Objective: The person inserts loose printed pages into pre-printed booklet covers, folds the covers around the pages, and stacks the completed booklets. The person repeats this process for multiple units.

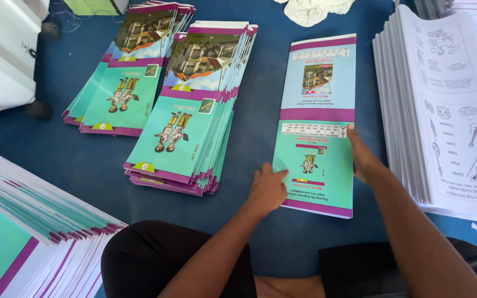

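Soft, even daylight fills the scene, bright without harshness. The blue floor covering [73, 160] darkens toward the far left and lightens near the middle. Shadows are faint: a thin dark line lies under the near edge of the middle stack of covers [189, 127], and the left hand [268, 190] casts only a slight shade. The white sheets [448, 105] on the right look almost washed out. Focus is sharp at the centre; the near left stack [23, 232] is softer and stretched by wide-angle distortion.
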